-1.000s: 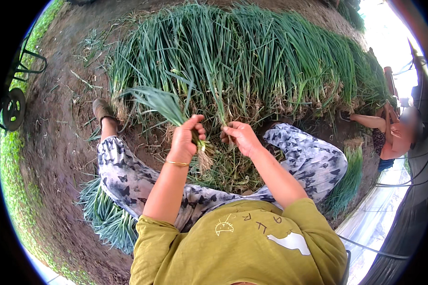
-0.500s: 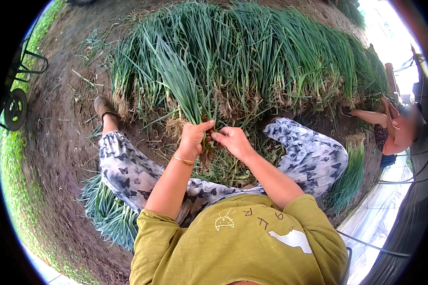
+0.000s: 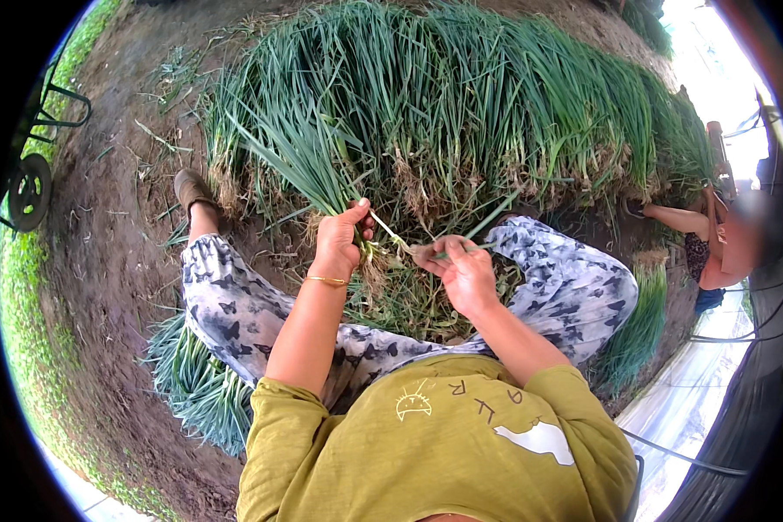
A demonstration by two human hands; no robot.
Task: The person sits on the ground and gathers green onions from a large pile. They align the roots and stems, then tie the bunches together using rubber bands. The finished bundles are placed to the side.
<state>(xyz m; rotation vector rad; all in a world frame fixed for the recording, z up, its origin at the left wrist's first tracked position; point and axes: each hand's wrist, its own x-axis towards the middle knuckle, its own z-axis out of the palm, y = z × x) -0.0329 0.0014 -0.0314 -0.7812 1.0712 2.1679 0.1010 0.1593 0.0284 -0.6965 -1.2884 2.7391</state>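
My left hand is closed round a bunch of scallions, whose green leaves fan out away from me to the upper left. Their roots hang below the fist. To its right, my right hand is closed on a green scallion leaf that sticks out to the upper right. A thin pale strand stretches between the two hands; whether it is a stem or a peeled layer, I cannot tell. Slight blur softens the right fingertips.
A long heap of scallions lies across the ground beyond my hands. Leaf scraps cover the soil between my legs. More scallions lie by my left leg and right leg. Another person sits at the far right.
My hands were close together at the bunch. My right hand has moved away to the right with a leaf in its fingers, and my left has shifted slightly left.
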